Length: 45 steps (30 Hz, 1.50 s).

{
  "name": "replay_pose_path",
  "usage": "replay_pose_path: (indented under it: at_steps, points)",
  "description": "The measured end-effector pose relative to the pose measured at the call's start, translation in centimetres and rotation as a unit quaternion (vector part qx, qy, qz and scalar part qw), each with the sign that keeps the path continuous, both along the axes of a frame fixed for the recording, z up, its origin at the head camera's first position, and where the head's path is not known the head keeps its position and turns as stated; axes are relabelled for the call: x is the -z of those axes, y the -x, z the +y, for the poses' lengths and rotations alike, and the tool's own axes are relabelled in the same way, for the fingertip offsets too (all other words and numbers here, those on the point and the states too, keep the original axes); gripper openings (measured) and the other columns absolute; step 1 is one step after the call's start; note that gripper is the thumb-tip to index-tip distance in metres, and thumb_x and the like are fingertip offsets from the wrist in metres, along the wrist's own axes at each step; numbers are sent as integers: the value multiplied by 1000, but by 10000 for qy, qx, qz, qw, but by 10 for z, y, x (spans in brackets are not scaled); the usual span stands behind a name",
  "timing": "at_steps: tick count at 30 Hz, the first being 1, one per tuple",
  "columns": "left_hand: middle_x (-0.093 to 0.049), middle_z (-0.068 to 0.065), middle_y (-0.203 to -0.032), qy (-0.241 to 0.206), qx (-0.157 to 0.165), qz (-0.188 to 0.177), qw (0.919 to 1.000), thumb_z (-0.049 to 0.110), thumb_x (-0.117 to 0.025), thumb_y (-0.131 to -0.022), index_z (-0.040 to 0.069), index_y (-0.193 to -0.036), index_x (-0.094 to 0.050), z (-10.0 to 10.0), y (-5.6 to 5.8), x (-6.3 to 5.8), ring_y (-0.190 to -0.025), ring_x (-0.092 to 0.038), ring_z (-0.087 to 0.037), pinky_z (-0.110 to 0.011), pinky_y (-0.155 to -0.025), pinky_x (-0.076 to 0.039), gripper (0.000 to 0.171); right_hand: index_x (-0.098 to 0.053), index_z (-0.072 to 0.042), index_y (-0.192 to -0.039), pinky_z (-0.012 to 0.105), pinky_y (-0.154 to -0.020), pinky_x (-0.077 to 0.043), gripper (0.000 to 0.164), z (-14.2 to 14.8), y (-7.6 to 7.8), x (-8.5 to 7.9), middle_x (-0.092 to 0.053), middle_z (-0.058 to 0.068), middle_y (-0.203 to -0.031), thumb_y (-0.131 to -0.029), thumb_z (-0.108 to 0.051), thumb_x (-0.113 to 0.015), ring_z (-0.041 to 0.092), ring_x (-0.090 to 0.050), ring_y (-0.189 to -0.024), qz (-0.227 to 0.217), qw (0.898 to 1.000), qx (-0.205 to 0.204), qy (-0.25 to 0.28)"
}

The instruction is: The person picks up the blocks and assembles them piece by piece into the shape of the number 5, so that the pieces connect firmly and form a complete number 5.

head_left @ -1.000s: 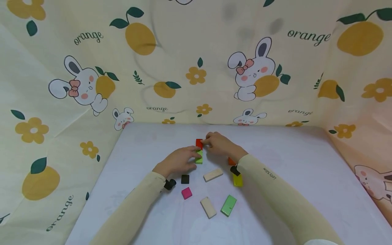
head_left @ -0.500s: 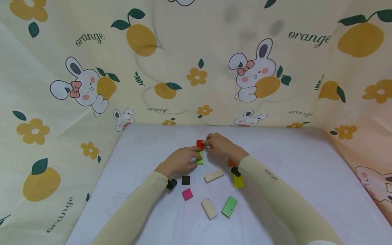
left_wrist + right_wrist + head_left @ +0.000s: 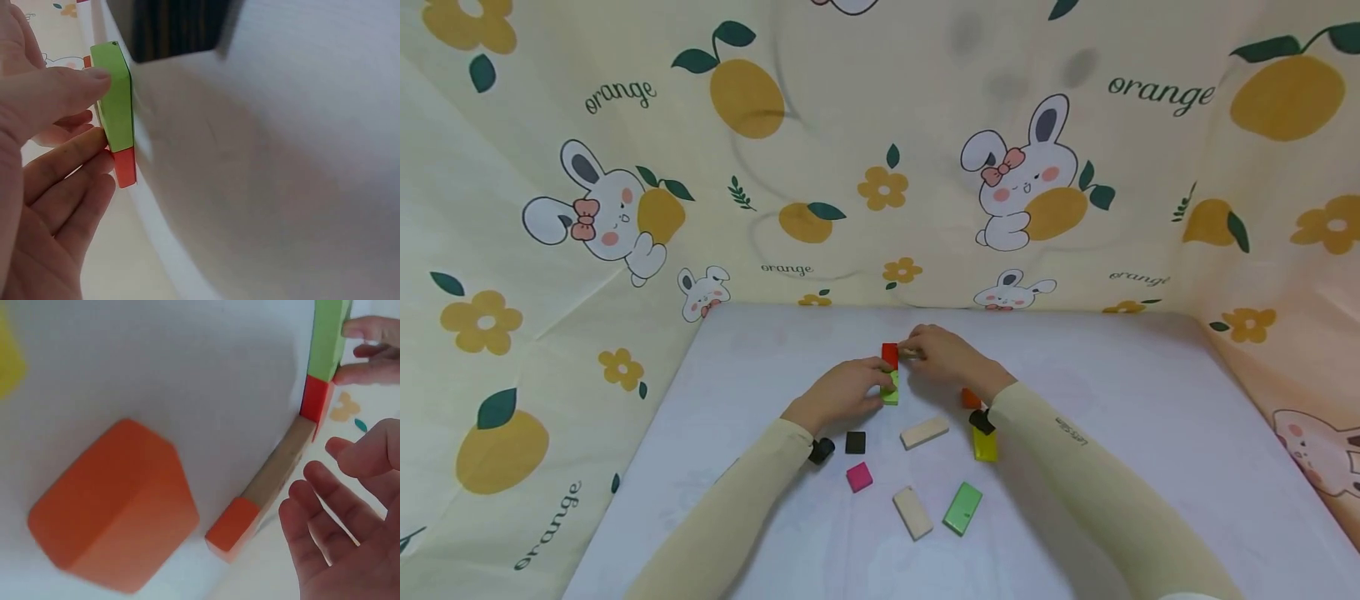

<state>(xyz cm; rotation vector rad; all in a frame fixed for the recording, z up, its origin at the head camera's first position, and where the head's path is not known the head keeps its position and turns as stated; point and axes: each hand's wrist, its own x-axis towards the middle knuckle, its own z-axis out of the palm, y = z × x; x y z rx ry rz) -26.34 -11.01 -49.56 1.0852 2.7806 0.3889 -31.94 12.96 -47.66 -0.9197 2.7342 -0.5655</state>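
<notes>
A lime green block [image 3: 890, 393] and a red block [image 3: 890, 356] lie end to end at the far middle of the table. My left hand [image 3: 841, 392] touches the green block from the left. In the left wrist view its thumb lies against the green block [image 3: 115, 103] and its fingers reach the red block [image 3: 125, 167]. A wooden block [image 3: 279, 459] meets the red block at an angle, with a small orange block [image 3: 232, 524] at its other end. My right hand [image 3: 949, 357] hovers behind the wooden block, fingers loosely bent and apart from it in the right wrist view.
Nearer me lie a second orange block [image 3: 972, 398], a yellow block [image 3: 985, 445], two pale wooden blocks [image 3: 924, 432], a dark block [image 3: 855, 442], a pink block [image 3: 860, 477] and a green block [image 3: 962, 508]. A printed rabbit-and-orange cloth [image 3: 880, 125] hangs behind the table.
My right hand's fingers have drawn slightly away from the red block, and the wooden block now shows beside it. The left hand keeps its place.
</notes>
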Motion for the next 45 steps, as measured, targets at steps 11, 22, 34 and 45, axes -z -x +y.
replay_pose_path:
  at_steps: [11,22,34,45]
  points:
    - [-65,-2,-144,63,-26,64,10000,19,-76,-102,21,-123,-81,1,0,2,-130,-62,-20,-37,-113,-49,22,-70,-7,-144,52,-109,-50,43,20,-5,-19,-67,14,-138,-101,-7,-69,35,-61,-124,-237,9976,378,535]
    - [-63,-1,-146,46,-244,-102,9996,21,-75,-103,22,-126,-81,0,-3,2,-132,-60,-20,-38,-114,-48,24,-73,-7,-140,49,-98,-57,42,49,-19,-36,-69,15,-130,-99,-13,-79,37,-64,-117,-14,9969,335,714]
    - [-63,-1,-147,-20,-342,-152,9993,21,-75,-102,22,-125,-81,0,-4,2,-133,-60,-20,-39,-115,-47,24,-72,-5,-139,50,-98,-58,41,65,-34,-34,-70,13,-131,-100,-14,-78,35,-65,-114,-334,9960,500,655]
    - [-62,1,-148,-5,-415,-227,9989,23,-75,-103,23,-127,-81,2,-3,1,-134,-59,-19,-38,-116,-46,24,-76,-8,-131,42,-91,-57,34,55,-61,-20,-69,8,-133,-97,-7,-77,29,-64,-103,-587,9960,81,671]
